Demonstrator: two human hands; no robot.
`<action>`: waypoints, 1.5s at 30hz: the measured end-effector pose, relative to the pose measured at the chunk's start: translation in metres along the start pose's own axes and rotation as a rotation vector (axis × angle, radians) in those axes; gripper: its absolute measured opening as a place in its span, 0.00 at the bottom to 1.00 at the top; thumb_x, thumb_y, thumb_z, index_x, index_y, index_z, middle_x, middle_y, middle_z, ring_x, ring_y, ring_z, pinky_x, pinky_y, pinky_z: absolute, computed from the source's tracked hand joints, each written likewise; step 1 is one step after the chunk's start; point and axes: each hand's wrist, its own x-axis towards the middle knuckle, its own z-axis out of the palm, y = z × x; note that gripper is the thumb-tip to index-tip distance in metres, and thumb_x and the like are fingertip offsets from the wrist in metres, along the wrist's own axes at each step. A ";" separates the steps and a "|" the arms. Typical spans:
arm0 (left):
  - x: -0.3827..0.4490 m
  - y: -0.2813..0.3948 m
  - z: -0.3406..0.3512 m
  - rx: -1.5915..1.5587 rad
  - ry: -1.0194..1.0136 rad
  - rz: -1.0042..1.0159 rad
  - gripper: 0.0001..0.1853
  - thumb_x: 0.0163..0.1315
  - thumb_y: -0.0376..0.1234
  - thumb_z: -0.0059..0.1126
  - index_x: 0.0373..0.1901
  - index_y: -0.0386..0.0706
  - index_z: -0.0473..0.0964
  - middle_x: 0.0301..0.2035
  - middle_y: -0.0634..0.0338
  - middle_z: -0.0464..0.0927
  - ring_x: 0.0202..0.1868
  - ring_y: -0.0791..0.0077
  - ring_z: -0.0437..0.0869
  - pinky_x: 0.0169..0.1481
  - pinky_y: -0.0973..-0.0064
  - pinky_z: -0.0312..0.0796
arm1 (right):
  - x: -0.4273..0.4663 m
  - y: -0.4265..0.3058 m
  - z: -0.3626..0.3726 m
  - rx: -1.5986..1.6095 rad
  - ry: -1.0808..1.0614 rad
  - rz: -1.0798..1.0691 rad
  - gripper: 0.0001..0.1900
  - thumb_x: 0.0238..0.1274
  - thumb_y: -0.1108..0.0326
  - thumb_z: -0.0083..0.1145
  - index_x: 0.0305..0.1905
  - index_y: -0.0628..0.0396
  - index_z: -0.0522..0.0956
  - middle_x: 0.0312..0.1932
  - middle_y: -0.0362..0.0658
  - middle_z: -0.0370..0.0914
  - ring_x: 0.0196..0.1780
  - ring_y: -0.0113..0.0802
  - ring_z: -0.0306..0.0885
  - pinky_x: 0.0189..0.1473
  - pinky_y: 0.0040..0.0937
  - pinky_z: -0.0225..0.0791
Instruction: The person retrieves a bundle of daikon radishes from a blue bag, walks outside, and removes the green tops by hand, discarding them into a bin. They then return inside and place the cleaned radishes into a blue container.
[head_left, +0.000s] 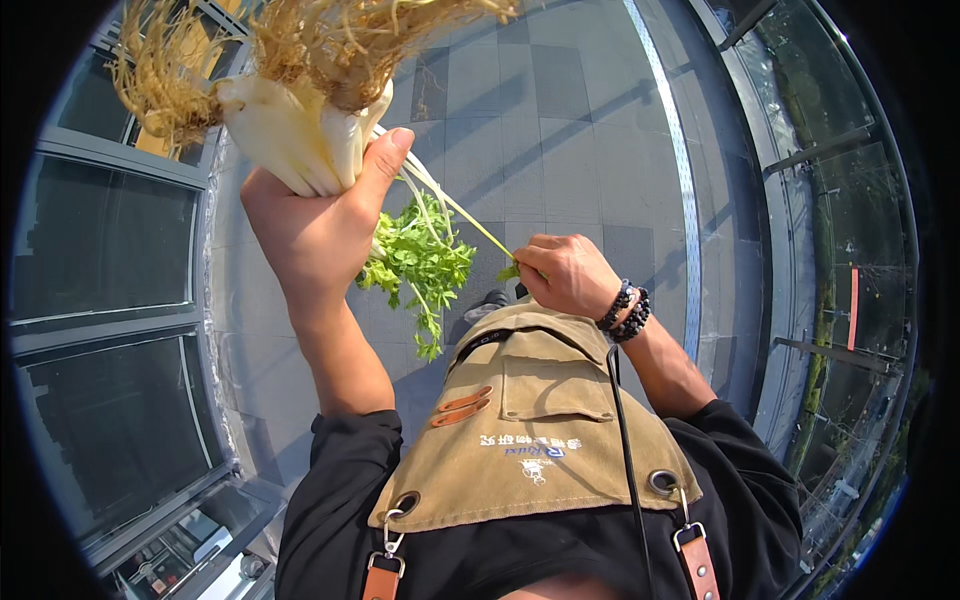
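Observation:
My left hand (322, 217) grips a bunch of celery by the white base of its stalks (289, 135), held upside down. Its tangled tan roots (322, 45) point up, at the top of the view. Below the fist hang green leaves (427, 259) on thin pale stems. To the right and lower, my right hand (566, 274) pinches the leafy end of one thin stalk (480, 227), which runs taut from the bunch. The thumb and fingers hide part of that end.
I wear a tan canvas apron (555, 390) with a black cord (626, 450) down its front. Grey floor tiles (547, 172) lie below. Dark framed windows (105, 232) line the left side; a glass railing (840, 187) curves along the right.

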 end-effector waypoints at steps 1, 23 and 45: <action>0.031 -0.007 0.016 0.005 -0.016 0.018 0.20 0.51 0.25 0.76 0.47 0.33 0.80 0.40 0.54 0.86 0.37 0.77 0.85 0.44 0.78 0.77 | 0.023 0.019 -0.010 -0.002 0.021 0.021 0.05 0.56 0.70 0.53 0.31 0.58 0.79 0.25 0.47 0.76 0.27 0.49 0.77 0.29 0.43 0.71; 0.663 -0.205 0.266 0.058 0.211 0.084 0.22 0.51 0.21 0.74 0.49 0.32 0.76 0.41 0.51 0.83 0.39 0.75 0.83 0.44 0.77 0.78 | 0.586 0.432 -0.197 0.649 0.174 0.199 0.09 0.57 0.74 0.48 0.26 0.64 0.75 0.16 0.45 0.69 0.19 0.28 0.64 0.24 0.30 0.61; 1.439 -0.441 0.644 -0.111 0.127 0.014 0.27 0.50 0.19 0.73 0.53 0.32 0.72 0.42 0.48 0.82 0.34 0.73 0.83 0.40 0.77 0.79 | 1.242 0.963 -0.426 0.972 0.122 0.366 0.13 0.71 0.63 0.57 0.52 0.58 0.82 0.21 0.32 0.71 0.25 0.19 0.68 0.24 0.22 0.60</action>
